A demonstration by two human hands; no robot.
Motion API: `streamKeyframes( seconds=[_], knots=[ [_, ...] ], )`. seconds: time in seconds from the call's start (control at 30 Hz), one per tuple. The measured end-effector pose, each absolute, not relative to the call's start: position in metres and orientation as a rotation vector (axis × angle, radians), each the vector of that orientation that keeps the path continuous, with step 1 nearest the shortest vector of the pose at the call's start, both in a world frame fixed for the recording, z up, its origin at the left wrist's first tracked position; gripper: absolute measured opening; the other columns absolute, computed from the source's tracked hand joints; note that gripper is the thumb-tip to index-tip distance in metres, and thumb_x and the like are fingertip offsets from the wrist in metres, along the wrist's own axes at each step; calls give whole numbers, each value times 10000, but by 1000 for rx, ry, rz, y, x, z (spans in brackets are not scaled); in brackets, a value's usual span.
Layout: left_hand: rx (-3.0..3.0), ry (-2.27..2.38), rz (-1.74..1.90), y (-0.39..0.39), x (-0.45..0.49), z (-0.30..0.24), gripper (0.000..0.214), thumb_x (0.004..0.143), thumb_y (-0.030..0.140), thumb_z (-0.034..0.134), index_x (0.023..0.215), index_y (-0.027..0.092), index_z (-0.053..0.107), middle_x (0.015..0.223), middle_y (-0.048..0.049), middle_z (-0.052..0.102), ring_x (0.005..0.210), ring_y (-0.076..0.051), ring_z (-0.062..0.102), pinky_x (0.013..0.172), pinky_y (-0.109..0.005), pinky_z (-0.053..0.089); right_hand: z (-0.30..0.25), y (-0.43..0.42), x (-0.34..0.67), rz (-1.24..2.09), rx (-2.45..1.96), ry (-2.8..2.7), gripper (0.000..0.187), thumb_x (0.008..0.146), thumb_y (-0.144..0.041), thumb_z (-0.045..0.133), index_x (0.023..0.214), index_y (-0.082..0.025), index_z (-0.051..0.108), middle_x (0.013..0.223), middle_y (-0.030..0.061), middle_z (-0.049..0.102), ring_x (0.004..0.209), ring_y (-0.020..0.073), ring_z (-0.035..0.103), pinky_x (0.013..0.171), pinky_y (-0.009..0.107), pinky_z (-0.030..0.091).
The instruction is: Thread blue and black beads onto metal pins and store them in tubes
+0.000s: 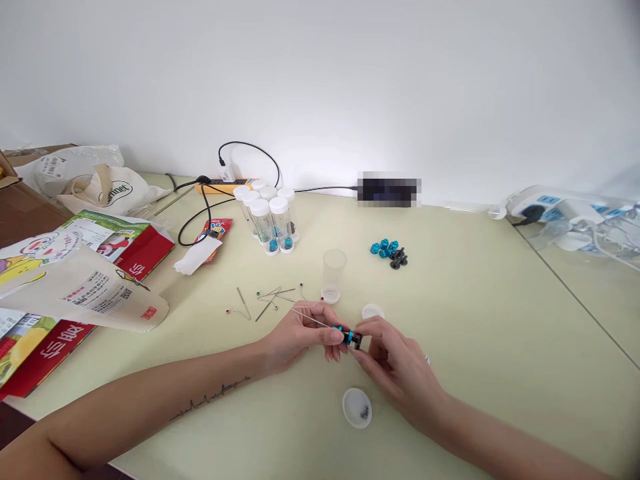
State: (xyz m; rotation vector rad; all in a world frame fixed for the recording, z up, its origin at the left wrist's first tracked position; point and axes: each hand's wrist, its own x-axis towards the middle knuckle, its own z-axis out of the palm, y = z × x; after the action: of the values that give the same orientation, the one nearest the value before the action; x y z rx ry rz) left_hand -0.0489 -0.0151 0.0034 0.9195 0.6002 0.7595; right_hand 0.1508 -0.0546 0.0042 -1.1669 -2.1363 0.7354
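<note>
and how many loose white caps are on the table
2: one white cap just beyond the right hand and another white cap nearer the camera, with small grey pieces in it. Others may be hidden.

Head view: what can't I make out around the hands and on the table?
All in the head view:
Blue-and-black part: partly covered by the fingers of the left hand.
Far white lid: near edge hidden by the right hand.
Grey bits in the near white lid: too small to identify or count.
Dark object by the wall: blurred by pixelation.
Cardboard box: cut off by the left edge.
</note>
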Motion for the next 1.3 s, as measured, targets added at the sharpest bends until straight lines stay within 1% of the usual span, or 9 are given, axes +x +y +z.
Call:
streamKeyframes(
  seconds=[0.2,0.33,0.47,0.67,0.8,0.9,1.03,1.17,1.3],
  knots=[
    [932,604,716,-16,-49,5,193,696,243,761,780,99,663,654,-59,680,513,-116,604,500,-231,479,9,-53,150,759,-1142,-2173,127,961,-290,405,903,-219,492,661,-34,515,492,84,439,482,206,346],
    [925,636,718,-16,-49,6,219,679,272,773,755,103,656,624,-43,666,482,-95,578,457,-203,443,7,-53,149,688,-1101,-2164,52,938,-257,437,955,-229,478,784,-9,548,489,75,429,463,204,341],
    [936,674,727,-15,-49,6,231,675,288,774,744,105,650,594,-32,642,463,-82,549,418,-182,399,2,-55,149,681,-1130,-2122,69,924,-231,444,992,-239,435,819,-7,547,484,70,441,443,196,333],
    [946,648,723,-16,-49,7,224,681,273,772,770,101,659,616,-44,656,486,-94,570,465,-205,442,10,-55,152,791,-1182,-2149,104,946,-320,430,1004,-236,450,578,-76,433,472,96,420,467,208,321],
    [944,644,720,-16,-49,8,212,686,256,768,782,100,661,648,-52,673,518,-103,590,497,-216,466,12,-54,151,760,-1189,-2169,199,978,-312,353,840,-223,465,630,-46,496,520,98,450,504,217,332],
    [935,654,752,-16,-49,7,209,688,264,766,762,102,655,656,-51,669,539,-105,594,501,-209,468,9,-54,150,755,-1219,-2156,87,960,-294,407,952,-231,466,674,-43,525,498,91,455,473,209,328],
    [930,658,762,-16,-48,6,219,679,269,772,753,99,656,648,-50,658,529,-103,587,496,-213,469,5,-54,149,710,-1196,-2145,88,941,-271,436,1022,-238,448,744,-30,547,492,80,463,452,201,328],
    [935,645,736,-16,-49,6,215,682,262,771,775,99,665,644,-48,661,527,-107,591,502,-220,477,8,-54,150,739,-1193,-2162,76,945,-293,431,938,-226,467,635,-52,491,477,83,436,457,199,320],
    [942,630,715,-17,-50,6,219,677,252,775,791,100,665,649,-52,672,516,-112,597,500,-228,479,10,-51,150,730,-1141,-2188,210,967,-282,372,789,-211,459,603,-43,476,509,93,417,492,207,319]
  ],
)
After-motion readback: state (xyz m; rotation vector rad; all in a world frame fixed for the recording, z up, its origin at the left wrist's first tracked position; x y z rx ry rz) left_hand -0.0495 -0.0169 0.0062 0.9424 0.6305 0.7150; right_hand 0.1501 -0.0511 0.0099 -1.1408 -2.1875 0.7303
